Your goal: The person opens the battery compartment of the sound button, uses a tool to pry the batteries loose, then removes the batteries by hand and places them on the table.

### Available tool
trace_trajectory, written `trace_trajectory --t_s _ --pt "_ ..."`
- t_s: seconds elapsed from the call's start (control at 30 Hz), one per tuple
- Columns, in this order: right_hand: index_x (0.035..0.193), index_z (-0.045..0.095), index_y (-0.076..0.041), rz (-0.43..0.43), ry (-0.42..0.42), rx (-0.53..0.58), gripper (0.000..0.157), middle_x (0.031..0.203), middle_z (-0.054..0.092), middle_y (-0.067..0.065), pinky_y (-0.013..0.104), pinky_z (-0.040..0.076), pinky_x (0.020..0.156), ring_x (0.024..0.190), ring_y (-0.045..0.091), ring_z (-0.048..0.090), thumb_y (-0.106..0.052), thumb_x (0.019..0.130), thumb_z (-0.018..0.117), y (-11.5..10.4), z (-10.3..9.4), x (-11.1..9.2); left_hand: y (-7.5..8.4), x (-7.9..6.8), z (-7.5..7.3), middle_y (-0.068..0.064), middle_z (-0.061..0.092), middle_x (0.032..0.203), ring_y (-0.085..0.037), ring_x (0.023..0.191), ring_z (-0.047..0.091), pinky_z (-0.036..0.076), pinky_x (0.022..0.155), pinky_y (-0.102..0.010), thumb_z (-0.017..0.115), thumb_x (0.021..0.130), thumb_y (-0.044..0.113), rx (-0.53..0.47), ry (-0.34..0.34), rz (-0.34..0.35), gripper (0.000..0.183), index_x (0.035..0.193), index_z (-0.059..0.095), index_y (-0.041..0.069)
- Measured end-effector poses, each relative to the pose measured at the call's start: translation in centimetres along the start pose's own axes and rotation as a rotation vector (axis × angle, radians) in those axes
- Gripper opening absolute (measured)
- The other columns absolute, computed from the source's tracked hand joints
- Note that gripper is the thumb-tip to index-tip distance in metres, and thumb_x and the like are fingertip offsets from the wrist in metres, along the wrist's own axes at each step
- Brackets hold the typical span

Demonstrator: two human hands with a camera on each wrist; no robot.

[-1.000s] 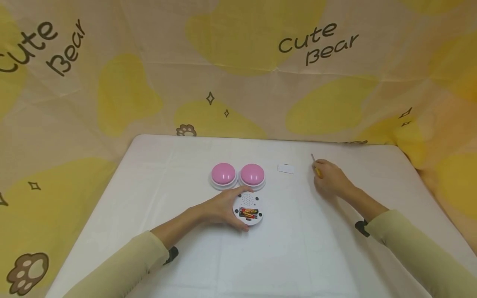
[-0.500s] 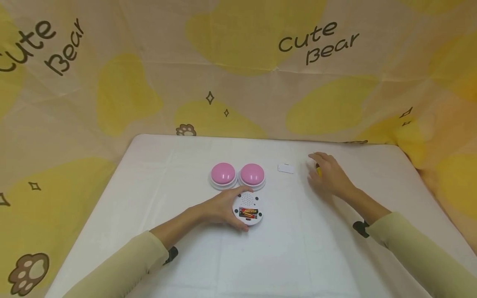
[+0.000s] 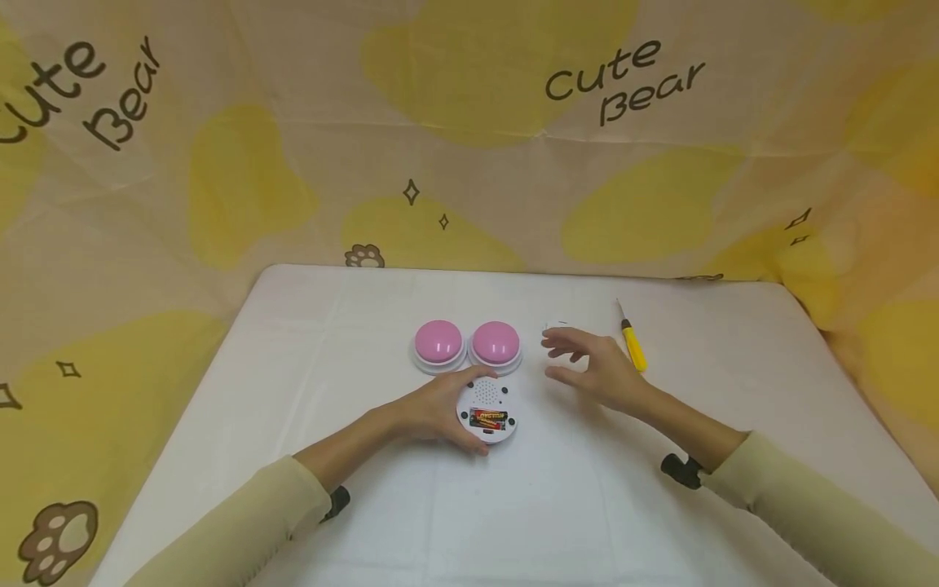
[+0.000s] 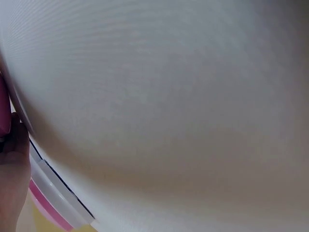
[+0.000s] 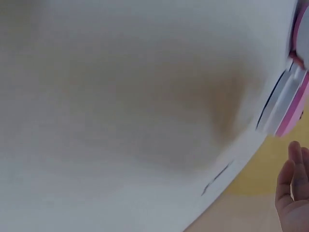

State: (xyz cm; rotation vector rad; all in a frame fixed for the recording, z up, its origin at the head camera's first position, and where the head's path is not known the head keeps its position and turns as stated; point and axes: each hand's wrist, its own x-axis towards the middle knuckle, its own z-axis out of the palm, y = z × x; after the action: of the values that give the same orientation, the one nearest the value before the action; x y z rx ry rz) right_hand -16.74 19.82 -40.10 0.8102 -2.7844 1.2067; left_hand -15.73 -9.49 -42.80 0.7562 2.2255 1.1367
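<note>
My left hand [image 3: 433,410] grips the rim of a round white push button [image 3: 486,393] turned bottom up, thumb on the near side and fingers on the far side. Its battery bay lies uncovered, with red-and-black batteries [image 3: 488,419] inside. Over to the right, my right hand [image 3: 600,371] hovers with fingers spread and nothing between them. Those fingers overlap a small white battery cover [image 3: 559,324], mostly hidden in the head view. In the right wrist view, the cover [image 5: 217,177] shows as a thin piece below the hand's reach. A yellow-handled screwdriver [image 3: 634,346] lies beyond my right hand.
Two pink-domed push buttons, a left one [image 3: 438,341] and a right one [image 3: 495,342], stand side by side just behind the held one. Everything rests on a white table [image 3: 367,505]. A printed yellow-and-beige cloth [image 3: 469,122] hangs along its back edge.
My right hand has let go of the screwdriver, which now lies on the table, and has moved left to the battery cover. My left hand has kept its grip on the upturned button.
</note>
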Motion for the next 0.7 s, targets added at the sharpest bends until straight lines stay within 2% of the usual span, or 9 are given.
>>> trace_trajectory --t_s 0.2,0.43,0.7 --pt "0.129 0.06 -0.002 0.01 -0.07 0.092 0.05 0.111 0.073 0.012 0.044 0.055 0.085 0.097 0.024 0.07 -0.01 0.084 0.08 -1.7 1.8 -0.2 -0.1 0.0 0.0 0.008 0.057 0.119 -0.012 0.108 0.054 0.046 0.095 -0.034 0.096 0.063 0.034 -0.004 -0.003 0.006 0.1 0.146 0.041 0.022" --pt "0.13 0.061 -0.006 -0.007 -0.141 0.203 0.048 0.108 0.074 0.004 0.044 0.054 0.088 0.101 0.022 0.07 -0.011 0.086 0.078 -3.1 3.5 -0.7 -0.2 0.1 -0.1 0.009 0.058 0.118 -0.01 0.107 0.055 0.046 0.094 -0.032 0.095 0.063 0.033 0.003 -0.007 0.043 0.098 0.144 0.042 0.019" --pt "0.13 0.061 -0.004 -0.069 -0.177 0.26 0.049 0.106 0.075 0.004 0.041 0.052 0.092 0.102 0.02 0.07 -0.005 0.084 0.078 -3.5 4.8 -0.6 -0.5 0.1 -0.1 0.009 0.058 0.118 -0.011 0.104 0.056 0.048 0.09 -0.031 0.096 0.063 0.033 -0.007 -0.006 0.074 0.098 0.144 0.043 0.022"
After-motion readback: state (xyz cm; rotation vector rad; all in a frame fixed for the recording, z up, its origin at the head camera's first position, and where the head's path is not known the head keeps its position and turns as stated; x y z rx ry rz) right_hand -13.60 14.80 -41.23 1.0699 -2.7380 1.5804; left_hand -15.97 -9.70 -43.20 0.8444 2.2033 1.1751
